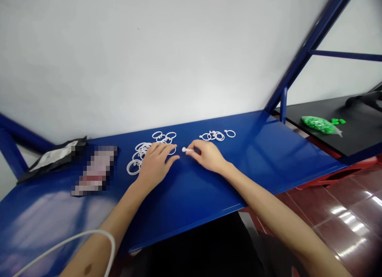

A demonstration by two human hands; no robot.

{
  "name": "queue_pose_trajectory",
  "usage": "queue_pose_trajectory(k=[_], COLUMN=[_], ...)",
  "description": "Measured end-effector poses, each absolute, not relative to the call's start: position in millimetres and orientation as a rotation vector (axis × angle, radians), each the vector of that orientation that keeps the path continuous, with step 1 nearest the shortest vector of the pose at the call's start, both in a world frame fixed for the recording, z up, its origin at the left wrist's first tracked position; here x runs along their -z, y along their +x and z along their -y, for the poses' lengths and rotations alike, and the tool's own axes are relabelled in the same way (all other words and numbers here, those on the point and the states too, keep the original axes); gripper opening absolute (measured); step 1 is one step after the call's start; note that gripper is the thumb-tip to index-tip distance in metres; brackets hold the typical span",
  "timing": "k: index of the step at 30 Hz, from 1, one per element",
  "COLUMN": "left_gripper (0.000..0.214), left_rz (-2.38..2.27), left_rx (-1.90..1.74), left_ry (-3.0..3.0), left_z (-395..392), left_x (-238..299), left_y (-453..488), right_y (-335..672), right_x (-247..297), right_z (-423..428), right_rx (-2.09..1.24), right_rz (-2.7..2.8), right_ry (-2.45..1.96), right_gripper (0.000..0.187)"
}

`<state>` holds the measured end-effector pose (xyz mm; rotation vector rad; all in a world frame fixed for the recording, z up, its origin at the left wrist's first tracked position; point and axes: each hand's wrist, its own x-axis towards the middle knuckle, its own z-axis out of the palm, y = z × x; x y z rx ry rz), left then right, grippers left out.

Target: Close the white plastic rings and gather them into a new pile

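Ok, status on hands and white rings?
Right hand pinching small white round-tipped piece. Left hand open over white rings, partly hiding them. Second white ring cluster beyond right hand.

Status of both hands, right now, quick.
Left hand: open, thumb and fingers apart, near the white rings.
Right hand: closed, pinching a small white piece.

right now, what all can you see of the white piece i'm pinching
The white piece looks like smooth plastic: a rounded knob ends a narrow body, its far end hidden. The right grip pinches it, knob pointing left, over the blue table; whether it touches the table is unclear.
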<state>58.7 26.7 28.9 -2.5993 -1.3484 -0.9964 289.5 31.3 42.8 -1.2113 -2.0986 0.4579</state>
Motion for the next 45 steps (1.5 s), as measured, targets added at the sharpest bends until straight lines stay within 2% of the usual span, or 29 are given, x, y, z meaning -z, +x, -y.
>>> queue_pose_trajectory(k=[5,8,11,20,27,30,34,37,39,42,45], left_gripper=[0.019,0.019,0.018,0.021,0.024,0.033,0.022,0.019,0.018,0.016,0.015], left_rz=[1.453,1.454,1.438,1.624,1.960,1.997,1.996,1.980,1.958,1.816,1.545], left_rx=[0.790,0.735,0.767,1.072,1.531,1.778,1.696,1.595,1.532,1.361,1.153], left_ry=[-2.501,-2.521,-2.524,-2.861,-2.904,-2.862,-2.889,-2.906,-2.874,-2.835,-2.853], left_z=[-37,-35,-29,-11,-9,-9,-10,-10,-10,-12,-15], left_x=[-19,-17,-23,-37,-32,-32,-35,-37,-37,-35,-30], left_y=[41,42,50,70,77,79,77,75,75,73,70], right_y=[333,350,345,280,274,276,274,276,284,311,347], right_x=[-45,-43,-42,-41,-38,-36,-34,-37,-42,-50,-52], right_z=[-51,-55,-52,-17,-16,-19,-19,-19,-23,-34,-47], right_rx=[-0.049,0.049,0.079,-0.560,-1.050,-1.130,-1.159,-1.008,-0.715,-0.141,0.122], right_rz=[1.803,1.783,1.780,2.199,1.895,1.738,1.712,1.892,2.041,1.961,1.706], right_ry=[-1.744,-1.962,-1.955,-0.928,-0.970,-0.935,-0.921,-0.968,-1.094,-1.565,-2.040], right_gripper=[0.010,0.022,0.029,0.032,0.015,0.016,0.020,0.019,0.018,0.024,0.033])
